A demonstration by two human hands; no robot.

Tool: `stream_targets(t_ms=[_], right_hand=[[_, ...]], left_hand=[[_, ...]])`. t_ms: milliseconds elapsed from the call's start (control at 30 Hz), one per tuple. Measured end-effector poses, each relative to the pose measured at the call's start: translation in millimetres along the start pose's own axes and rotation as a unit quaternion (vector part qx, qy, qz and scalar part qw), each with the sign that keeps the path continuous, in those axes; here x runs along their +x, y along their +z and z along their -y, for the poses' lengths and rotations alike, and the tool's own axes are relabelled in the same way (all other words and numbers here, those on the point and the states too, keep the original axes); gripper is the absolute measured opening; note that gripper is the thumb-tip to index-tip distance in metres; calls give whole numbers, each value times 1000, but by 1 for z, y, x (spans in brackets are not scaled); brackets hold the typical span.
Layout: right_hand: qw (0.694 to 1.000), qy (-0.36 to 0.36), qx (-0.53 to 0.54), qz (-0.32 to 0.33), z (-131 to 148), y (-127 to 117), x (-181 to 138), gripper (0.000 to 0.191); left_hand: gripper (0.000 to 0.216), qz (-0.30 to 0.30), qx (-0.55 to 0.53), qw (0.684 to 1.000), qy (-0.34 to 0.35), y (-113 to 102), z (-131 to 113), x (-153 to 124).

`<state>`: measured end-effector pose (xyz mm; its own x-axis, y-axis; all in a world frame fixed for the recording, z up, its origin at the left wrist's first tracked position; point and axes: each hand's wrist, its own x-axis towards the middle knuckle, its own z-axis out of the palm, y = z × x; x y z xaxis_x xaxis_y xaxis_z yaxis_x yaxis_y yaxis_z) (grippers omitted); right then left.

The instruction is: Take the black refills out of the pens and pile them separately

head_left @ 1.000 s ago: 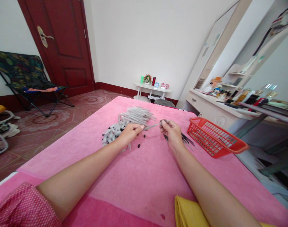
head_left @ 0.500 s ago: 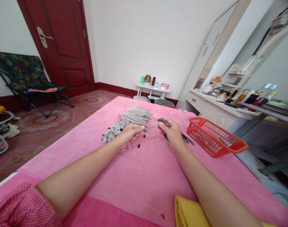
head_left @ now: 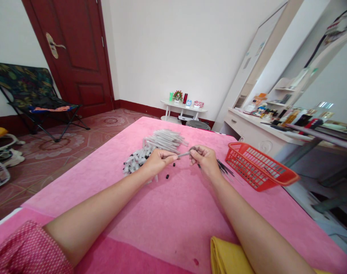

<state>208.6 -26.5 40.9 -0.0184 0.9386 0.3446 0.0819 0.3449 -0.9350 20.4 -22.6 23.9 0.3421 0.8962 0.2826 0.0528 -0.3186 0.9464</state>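
Head view. The left hand (head_left: 159, 160) and the right hand (head_left: 206, 158) meet above the middle of a pink-covered surface (head_left: 162, 213). A thin grey tube (head_left: 184, 154) spans the gap between them, lying nearly level. The grip of the left hand pinches the left end of the tube between thumb and fingers. The grip of the right hand pinches the right end; its fingers are curled, and the exact tip of the tube is hidden there.

Beyond the left hand lies a stack of long translucent tubes (head_left: 164, 139), roughly parallel. Adjoining it, and partly covered by the left hand and wrist, is a heap of short pale pieces (head_left: 133, 161) with black parts among them. Two small black pieces lie loose on the surface: the nearer one (head_left: 167, 176) and the farther one (head_left: 174, 164), just below the left fingertips.

Dark slender rods (head_left: 226, 167) lie beside the right wrist, next to a red slotted basket (head_left: 255, 169). Folded yellow cloth (head_left: 228, 255) rests at the near edge, partly behind the right forearm.
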Motion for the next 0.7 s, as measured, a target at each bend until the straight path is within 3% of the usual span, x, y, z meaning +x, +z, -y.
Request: stream_targets(t_ms=[133,300,467,600,700], right_hand=[[998,44,44,6,-2,1,-2,23],[994,94,47,7,2,3,-3,21],[994,40,-77,67,11,-2,-1,15],[966,-22,-202,157,13,-9,0,12],[952,-28,-253,171,16,-20,3,14]], left_hand=[[26,-9,155,982,110,0,2,-4],[28,-12,336,921,197,-4,4,-9],[31,10,383,902,199,-5,1,-6],[29,45,378,906,185,-7,-4,-5],[33,38,364,914,177,-14,-7,-1]])
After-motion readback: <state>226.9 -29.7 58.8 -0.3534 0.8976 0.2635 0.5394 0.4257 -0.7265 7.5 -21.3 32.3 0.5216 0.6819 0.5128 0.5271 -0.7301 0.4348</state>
